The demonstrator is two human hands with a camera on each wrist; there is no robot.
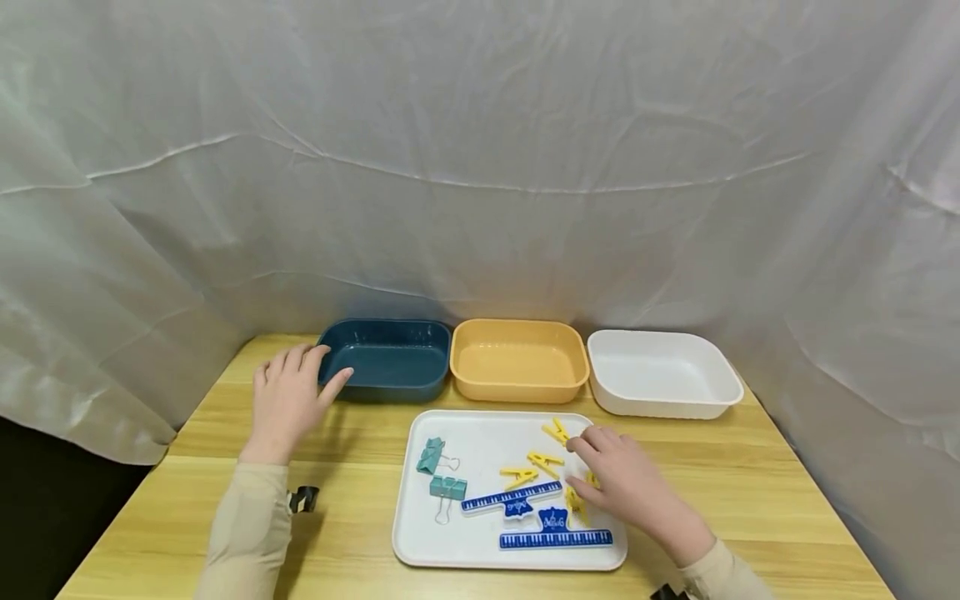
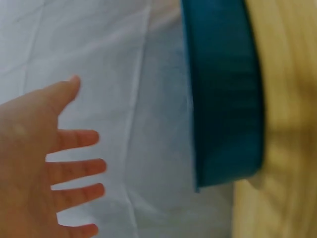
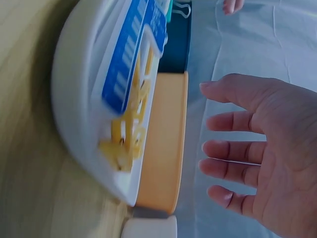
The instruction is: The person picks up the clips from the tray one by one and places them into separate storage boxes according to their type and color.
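My left hand (image 1: 287,400) hovers at the left end of the dark blue bin (image 1: 386,358), fingers spread and nothing between them. In the left wrist view that hand (image 2: 34,163) shows apart from the bin's wall (image 2: 225,99). Over the right side of the white tray (image 1: 510,433), my right hand (image 1: 626,483) has its fingers loosely bent and holds nothing. Below it lie several yellow clothespins (image 1: 543,461), some partly hidden by the hand. Two blue clips with a piano-key pattern (image 1: 557,540) lie near the tray's front, and two teal binder clips (image 1: 447,487) on its left.
A yellow bin (image 1: 520,358) and a white bin (image 1: 663,373) stand in a row to the right of the blue one, behind the tray. Grey cloth (image 1: 480,167) hangs behind and beside the wooden table (image 1: 720,467).
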